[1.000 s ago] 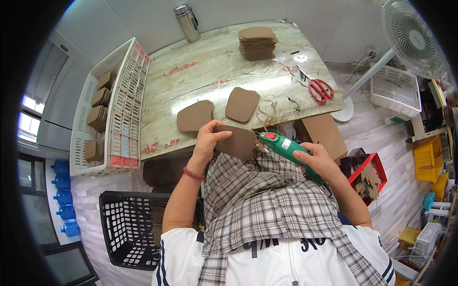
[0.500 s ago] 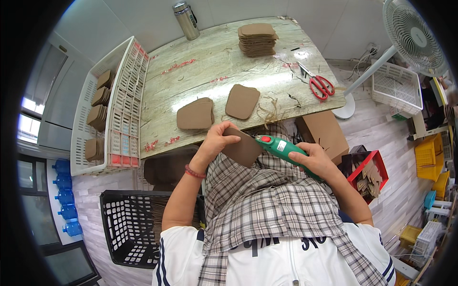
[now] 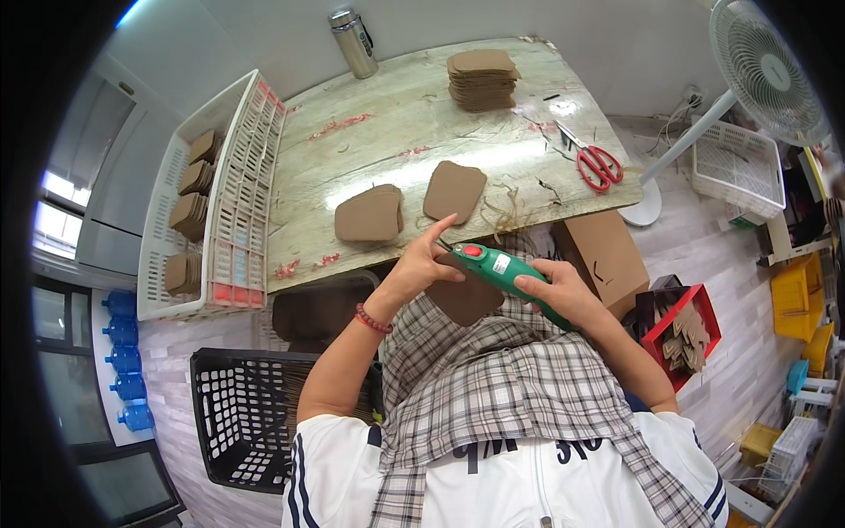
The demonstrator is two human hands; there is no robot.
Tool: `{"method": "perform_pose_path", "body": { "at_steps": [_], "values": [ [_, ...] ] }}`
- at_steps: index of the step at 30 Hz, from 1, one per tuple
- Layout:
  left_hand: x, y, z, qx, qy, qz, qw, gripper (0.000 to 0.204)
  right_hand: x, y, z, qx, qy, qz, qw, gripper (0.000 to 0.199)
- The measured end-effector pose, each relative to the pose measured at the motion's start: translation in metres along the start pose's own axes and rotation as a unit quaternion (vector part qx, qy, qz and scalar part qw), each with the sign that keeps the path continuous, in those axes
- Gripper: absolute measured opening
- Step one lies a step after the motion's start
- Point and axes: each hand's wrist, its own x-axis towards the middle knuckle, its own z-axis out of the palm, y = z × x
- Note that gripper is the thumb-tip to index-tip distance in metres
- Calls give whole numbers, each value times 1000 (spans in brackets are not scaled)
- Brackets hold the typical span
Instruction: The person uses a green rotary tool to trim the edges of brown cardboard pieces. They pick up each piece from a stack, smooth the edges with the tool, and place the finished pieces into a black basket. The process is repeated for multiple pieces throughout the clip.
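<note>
My right hand is wrapped round a green handheld electric cutter with a red button, its tip pointing up and left. My left hand grips a flat brown piece with rounded corners, held above my lap in front of the table edge. Its index finger stretches up past the cutter's dark tip, which overlaps the piece's upper edge. Whether the blade touches the piece is hidden. Near the table's front edge lie two small piles of similar brown pieces, one at left and one beside it.
On the table are a taller brown stack, red-handled scissors, loose trimmings and a steel flask. A white crate holds brown piles at left; a black crate, cardboard box and red box stand below.
The brown piece has turned and dropped lower over my lap. The cutter has shifted left over its upper edge, and my left index finger has stretched out. The whole view has shifted slightly.
</note>
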Motion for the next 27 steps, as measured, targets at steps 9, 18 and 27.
{"method": "perform_pose_path", "body": {
  "at_steps": [9, 18, 27],
  "values": [
    [7, -29, -139, 281, 418, 112, 857, 65, -16, 28, -21, 4, 107, -9, 994, 33],
    [85, -45, 6, 638, 324, 24, 698, 72, -27, 37, -21, 30, 167, 6, 985, 35],
    [83, -22, 28, 413, 379, 115, 820, 35, -28, 47, -22, 33, 185, 0, 982, 36]
  ]
}}
